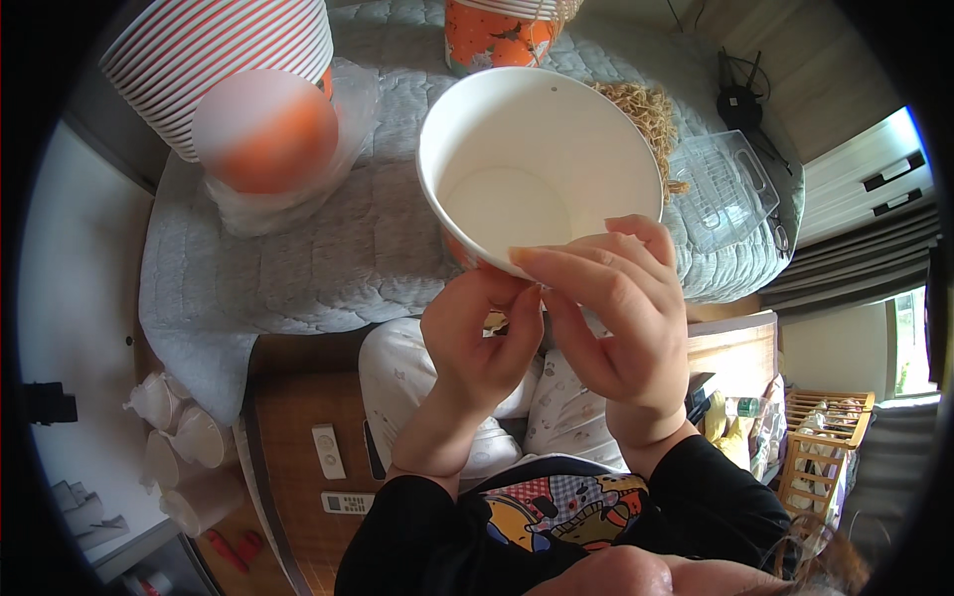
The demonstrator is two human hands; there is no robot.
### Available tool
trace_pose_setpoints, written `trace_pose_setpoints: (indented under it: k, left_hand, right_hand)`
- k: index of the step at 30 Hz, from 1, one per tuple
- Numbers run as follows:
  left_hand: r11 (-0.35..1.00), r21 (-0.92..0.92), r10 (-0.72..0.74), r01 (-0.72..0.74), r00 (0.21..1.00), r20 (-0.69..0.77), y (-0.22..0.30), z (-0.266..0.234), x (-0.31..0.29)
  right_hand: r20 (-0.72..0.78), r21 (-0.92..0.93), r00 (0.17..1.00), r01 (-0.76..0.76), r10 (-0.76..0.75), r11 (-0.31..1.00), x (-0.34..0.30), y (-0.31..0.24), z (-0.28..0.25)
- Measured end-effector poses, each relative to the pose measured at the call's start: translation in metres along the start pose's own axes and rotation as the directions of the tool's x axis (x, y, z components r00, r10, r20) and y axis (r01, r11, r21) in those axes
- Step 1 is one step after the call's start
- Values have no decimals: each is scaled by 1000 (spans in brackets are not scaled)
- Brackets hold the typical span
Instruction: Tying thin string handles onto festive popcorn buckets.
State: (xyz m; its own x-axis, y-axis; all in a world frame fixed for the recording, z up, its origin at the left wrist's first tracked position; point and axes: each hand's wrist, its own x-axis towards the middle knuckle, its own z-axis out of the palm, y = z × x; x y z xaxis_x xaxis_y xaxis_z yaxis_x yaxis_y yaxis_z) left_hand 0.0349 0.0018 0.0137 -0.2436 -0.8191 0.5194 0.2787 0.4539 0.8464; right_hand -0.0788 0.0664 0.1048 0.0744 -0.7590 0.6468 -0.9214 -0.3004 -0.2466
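A large paper bucket, white inside and orange outside, stands tilted toward me at the bed's near edge. A small hole shows in its far wall, just below the rim. My right hand is closed at the near rim, with one fingertip reaching over it to the inside. Just under that rim, my left hand has thumb and forefinger pinched together against the outer wall. What lies between those fingertips is too small and hidden to make out. The fingertips of both hands nearly meet.
A tall stack of similar buckets leans at the far left, beside clear plastic wrapping. More orange buckets stand at the back. Straw-like strands and a clear plastic tray lie right on the grey quilt.
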Motion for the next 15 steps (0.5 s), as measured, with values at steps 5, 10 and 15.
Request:
trace_pose_setpoints:
  k: [5,10,15]
  left_hand:
    - [1000,21,-5,4,1000,23,-1,1,-1]
    - [999,9,36,-36,998,42,-2,4,-2]
    - [995,38,93,-95,994,60,-1,7,0]
  right_hand:
    - [27,2,1000,2,-2,1000,-5,4,-2]
    - [10,47,999,-32,32,998,-13,9,-6]
    - [-12,111,999,-47,48,993,-17,11,-8]
